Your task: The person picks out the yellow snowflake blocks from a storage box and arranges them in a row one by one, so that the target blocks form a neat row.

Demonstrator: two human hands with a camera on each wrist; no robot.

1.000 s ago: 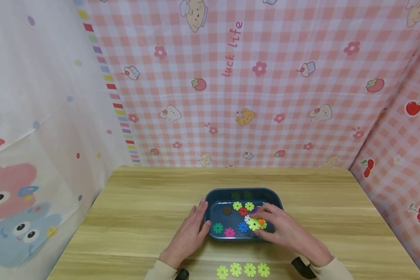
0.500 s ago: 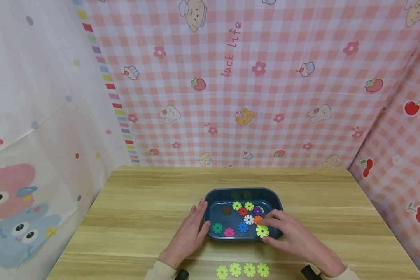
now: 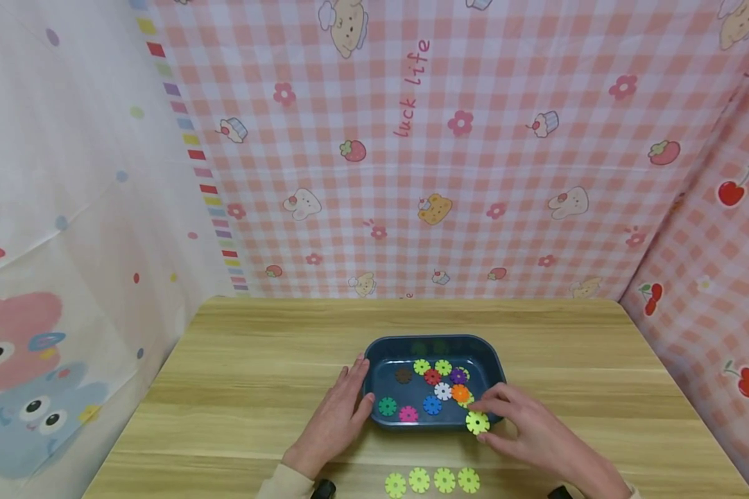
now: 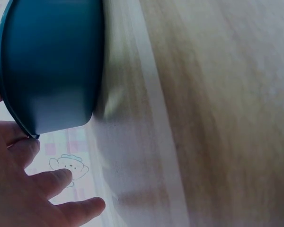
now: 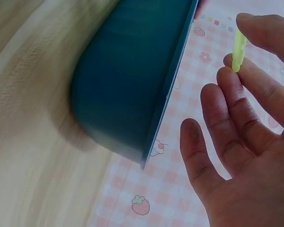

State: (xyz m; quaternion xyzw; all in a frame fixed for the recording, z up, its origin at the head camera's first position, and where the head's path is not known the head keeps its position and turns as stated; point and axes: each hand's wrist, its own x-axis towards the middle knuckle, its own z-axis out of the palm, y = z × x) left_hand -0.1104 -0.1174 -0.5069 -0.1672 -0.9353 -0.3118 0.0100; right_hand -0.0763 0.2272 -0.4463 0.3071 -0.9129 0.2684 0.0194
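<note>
My right hand (image 3: pixel 524 423) pinches a yellow-green snowflake disc (image 3: pixel 477 422) between thumb and fingers, over the near right rim of the dark blue tray (image 3: pixel 390 346). In the right wrist view the same disc (image 5: pixel 239 49) shows edge-on. My left hand (image 3: pixel 333 416) rests against the tray's left end, with straight fingers along the rim. The left wrist view has the left hand's fingers (image 4: pixel 52 184) at the tray's edge. Inside the tray lie notched discs in several colours, among them an orange disc (image 3: pixel 460 393), a white disc (image 3: pixel 443 391) and a blue disc (image 3: pixel 432 405).
Several yellow-green discs (image 3: pixel 419 479) lie in a row on the wooden table (image 3: pixel 274 374), between the forearms and in front of the tray. Behind the table hangs a pink checked cloth (image 3: pixel 374 180); other printed cloths flank it on the left and right.
My right hand has drawn the yellow-green disc toward the near right, from over the pile to the tray's rim. The orange and purple discs are uncovered. The left hand has stayed put.
</note>
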